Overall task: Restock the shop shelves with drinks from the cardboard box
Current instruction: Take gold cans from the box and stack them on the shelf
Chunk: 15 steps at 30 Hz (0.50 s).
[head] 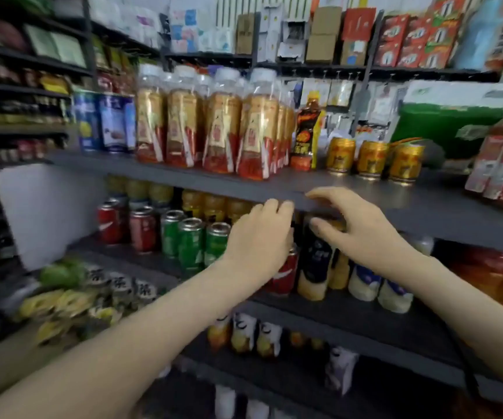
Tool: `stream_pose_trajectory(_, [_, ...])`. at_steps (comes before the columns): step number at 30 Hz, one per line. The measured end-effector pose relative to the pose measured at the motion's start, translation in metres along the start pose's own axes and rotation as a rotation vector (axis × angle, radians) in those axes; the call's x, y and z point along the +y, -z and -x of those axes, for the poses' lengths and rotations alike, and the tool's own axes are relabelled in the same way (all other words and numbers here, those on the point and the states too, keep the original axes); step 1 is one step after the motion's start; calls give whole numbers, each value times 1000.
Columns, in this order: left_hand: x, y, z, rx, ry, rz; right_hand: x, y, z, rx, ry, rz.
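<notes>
top shelf (pixel 183 176): btl pack (pixel 223 125) L, cans (pixel 371 158) R | mid shelf (pixel 350 319): soda cans (pixel 190 243) L

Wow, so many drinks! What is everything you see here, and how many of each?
upper shelf: one, grey, above the hands
middle shelf: one, dark grey, below it
tall bottles: four in front, gold and red, upper shelf
gold cans: three, gold, upper shelf, right side
blue cans: two, blue, upper shelf, left end
green cans: three, green, middle shelf
red cans: three showing, red, middle shelf
dark bottle: one, black and cream, middle shelf
white bottles: two, white and blue, right of it
left hand: reaching in by a red can
right hand: open, above the dark bottle
</notes>
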State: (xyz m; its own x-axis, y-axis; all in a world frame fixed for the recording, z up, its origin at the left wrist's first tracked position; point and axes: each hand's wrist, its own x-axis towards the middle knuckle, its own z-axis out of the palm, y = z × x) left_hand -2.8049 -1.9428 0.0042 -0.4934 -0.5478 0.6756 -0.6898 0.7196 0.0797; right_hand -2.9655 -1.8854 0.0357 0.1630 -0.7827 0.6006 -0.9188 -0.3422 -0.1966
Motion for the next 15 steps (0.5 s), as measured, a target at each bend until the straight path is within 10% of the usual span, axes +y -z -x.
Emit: stream_pose_trajectory(15, [-138,4,407,-711,871,-130,-211,-310,129,-828,189,-488])
